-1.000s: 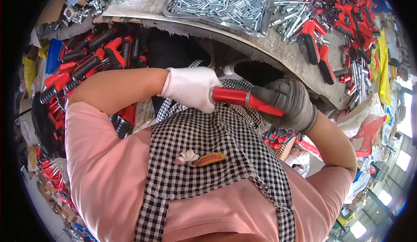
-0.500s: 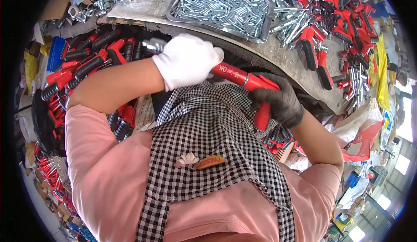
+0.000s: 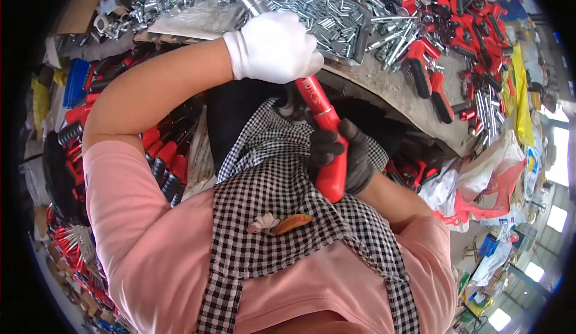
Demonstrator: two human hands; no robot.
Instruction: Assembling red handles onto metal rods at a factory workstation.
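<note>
The white-gloved left grip (image 3: pixel 273 49) has risen to the metal tray's (image 3: pixel 365 31) near-left edge; the red tool (image 3: pixel 315 97) has swung steeper, and the dark-gloved right grip (image 3: pixel 355 154) has shifted leftward below the tray.

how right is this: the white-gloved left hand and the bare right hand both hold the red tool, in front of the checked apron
Not quite: the right hand isn't bare. The head view shows a dark glove on it. The white-gloved left hand and it do both hold the red tool, in front of the checked apron.
</note>
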